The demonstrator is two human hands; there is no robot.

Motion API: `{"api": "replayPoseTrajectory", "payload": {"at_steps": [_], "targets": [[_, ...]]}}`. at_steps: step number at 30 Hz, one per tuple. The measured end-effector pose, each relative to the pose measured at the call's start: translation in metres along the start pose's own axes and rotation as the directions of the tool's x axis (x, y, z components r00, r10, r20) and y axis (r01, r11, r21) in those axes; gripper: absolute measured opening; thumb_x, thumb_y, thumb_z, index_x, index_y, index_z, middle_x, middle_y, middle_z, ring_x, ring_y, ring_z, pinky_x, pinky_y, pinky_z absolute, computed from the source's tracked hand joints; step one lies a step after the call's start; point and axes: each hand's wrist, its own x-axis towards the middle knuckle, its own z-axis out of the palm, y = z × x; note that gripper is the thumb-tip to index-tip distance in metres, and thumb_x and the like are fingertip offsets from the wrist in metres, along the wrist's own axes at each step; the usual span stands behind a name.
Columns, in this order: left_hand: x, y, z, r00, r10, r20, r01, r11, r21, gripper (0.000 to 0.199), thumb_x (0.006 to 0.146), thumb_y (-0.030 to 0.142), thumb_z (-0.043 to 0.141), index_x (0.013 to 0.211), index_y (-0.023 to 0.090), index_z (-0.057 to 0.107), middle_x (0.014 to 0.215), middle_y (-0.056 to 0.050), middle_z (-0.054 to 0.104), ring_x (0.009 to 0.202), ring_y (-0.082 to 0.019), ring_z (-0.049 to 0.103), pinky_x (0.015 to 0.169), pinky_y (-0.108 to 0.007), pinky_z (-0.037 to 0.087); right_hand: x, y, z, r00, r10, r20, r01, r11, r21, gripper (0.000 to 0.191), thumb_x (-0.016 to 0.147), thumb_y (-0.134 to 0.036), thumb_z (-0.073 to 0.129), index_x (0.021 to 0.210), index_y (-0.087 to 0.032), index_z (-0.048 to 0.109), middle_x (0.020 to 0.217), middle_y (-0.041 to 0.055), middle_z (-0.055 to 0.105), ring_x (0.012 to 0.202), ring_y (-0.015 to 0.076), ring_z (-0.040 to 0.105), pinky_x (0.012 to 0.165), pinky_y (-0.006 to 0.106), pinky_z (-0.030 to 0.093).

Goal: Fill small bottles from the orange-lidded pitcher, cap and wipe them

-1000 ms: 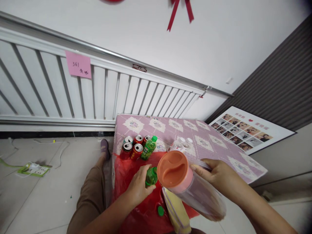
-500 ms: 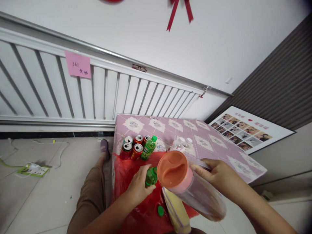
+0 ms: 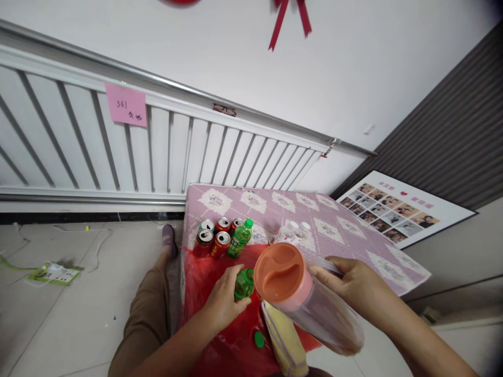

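Note:
My left hand (image 3: 226, 298) is wrapped round a green bottle (image 3: 244, 284), whose open top lies close to the pitcher's lid. With my right hand (image 3: 349, 280) I hold the handle of a clear pitcher (image 3: 330, 319) with an orange lid (image 3: 280, 272). The pitcher is tilted, its lid toward the bottle; whether liquid is flowing cannot be made out. A loose green cap (image 3: 259, 339) lies on the red plastic sheet (image 3: 220, 335), beside a folded yellow cloth (image 3: 285, 335).
Several open cans (image 3: 222, 240) and a capped green bottle (image 3: 239, 238) stand behind my left hand. Clear bottles with white caps (image 3: 293, 230) are further right on the patterned cover (image 3: 326, 230). A radiator (image 3: 161, 146) and a leaning photo board (image 3: 404, 209) lie beyond.
The pitcher has shifted very slightly to the right with my right hand. My left hand and the green bottle look unmoved.

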Motion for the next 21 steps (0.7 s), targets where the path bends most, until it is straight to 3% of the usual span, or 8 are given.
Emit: {"api": "replayPoseTrajectory", "payload": {"at_steps": [21], "targets": [[-0.0005,-0.0012,0.0005,1.000,0.013,-0.015,-0.013,1.000,-0.005,0.076,0.068,0.012,0.071,0.136,0.022,0.040,0.137,-0.012,0.052,0.126,-0.028,0.052,0.109,-0.048,0.040,-0.0001,-0.0036,-0.0020,1.000,-0.027,-0.012,0.027,1.000,0.006,0.046,0.074,-0.060,0.057,0.051,-0.022,0.042,0.050,-0.0049,0.036,0.048,0.0112,0.034,0.043,0.024,0.025]]}}
